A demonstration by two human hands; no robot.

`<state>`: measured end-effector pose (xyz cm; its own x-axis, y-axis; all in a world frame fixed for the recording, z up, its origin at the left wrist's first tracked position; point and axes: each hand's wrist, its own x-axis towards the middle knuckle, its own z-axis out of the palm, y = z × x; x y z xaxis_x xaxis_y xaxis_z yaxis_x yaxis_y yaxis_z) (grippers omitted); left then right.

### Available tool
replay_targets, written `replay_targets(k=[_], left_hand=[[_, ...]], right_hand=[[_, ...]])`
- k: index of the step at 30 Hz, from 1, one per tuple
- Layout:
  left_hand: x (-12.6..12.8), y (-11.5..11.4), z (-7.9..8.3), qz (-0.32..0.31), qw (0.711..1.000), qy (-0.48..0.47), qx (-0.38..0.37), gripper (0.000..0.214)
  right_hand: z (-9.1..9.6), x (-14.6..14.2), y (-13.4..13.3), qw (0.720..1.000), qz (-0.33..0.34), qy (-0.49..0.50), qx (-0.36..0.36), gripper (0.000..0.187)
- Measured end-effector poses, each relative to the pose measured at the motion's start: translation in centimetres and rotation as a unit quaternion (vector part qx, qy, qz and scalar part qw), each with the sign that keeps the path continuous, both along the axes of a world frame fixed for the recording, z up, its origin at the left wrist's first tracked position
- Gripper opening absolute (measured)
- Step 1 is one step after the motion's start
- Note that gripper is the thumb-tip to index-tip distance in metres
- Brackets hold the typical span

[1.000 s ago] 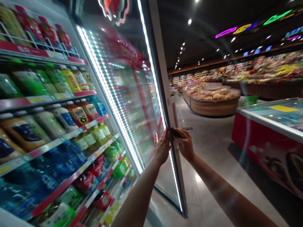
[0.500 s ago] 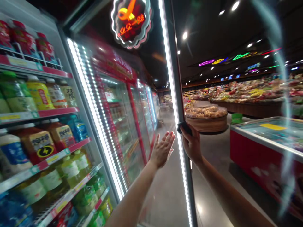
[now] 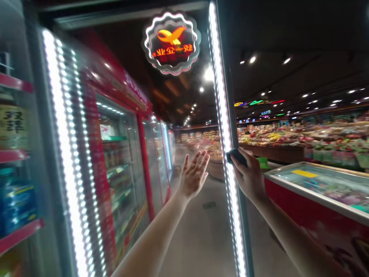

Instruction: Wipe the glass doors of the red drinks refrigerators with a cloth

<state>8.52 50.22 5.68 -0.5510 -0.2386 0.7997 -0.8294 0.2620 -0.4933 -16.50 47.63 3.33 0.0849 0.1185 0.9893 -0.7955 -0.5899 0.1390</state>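
A glass cooler door (image 3: 230,115) with a lit LED edge stands open in front of me, seen nearly edge-on. My right hand (image 3: 248,175) is wrapped round the door's black handle (image 3: 235,155) on the outer side. My left hand (image 3: 193,176) is flat, fingers stretched out and together, pressed against the inner glass beside the LED strip. The glass carries a glowing round logo sticker (image 3: 172,41) near the top. Blurred cooler shelves (image 3: 17,154) with drink bottles show at the far left.
A row of red-framed glass coolers (image 3: 127,154) runs along the left of the aisle. A red chest freezer (image 3: 314,192) stands at the right. Produce displays (image 3: 311,138) fill the background. Grey floor (image 3: 198,238) runs between them.
The door has swung further, now nearly edge-on. My view turned right and up, so the open drink shelves slid to the left edge. Both hands stayed on the door.
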Motion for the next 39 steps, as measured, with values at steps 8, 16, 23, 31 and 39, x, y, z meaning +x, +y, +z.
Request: replay_targets(k=[8, 16, 23, 31, 39], left_hand=[[5.8, -4.5, 5.7, -0.075, 0.996, -0.018, -0.054, 0.084], [7.0, -7.1, 7.0, -0.118, 0.989, -0.001, -0.089, 0.084], [7.4, -7.0, 9.1, -0.139, 0.981, 0.011, -0.138, 0.083], [8.2, -7.8, 11.2, -0.119, 0.979, 0.008, -0.167, 0.08], [8.3, -7.4, 11.1, -0.126, 0.976, 0.0, -0.176, 0.081]], right_hand=[[7.5, 2.7, -3.9, 0.99, -0.142, 0.0, -0.009, 0.037], [13.4, 4.5, -5.1, 0.991, -0.128, -0.036, -0.011, 0.035], [23.7, 9.7, -4.1, 0.991, -0.021, -0.079, -0.102, 0.019], [27.3, 13.6, -8.4, 0.995, -0.088, -0.015, -0.046, 0.051], [30.4, 13.9, -7.6, 0.992, -0.094, -0.075, -0.044, 0.044]])
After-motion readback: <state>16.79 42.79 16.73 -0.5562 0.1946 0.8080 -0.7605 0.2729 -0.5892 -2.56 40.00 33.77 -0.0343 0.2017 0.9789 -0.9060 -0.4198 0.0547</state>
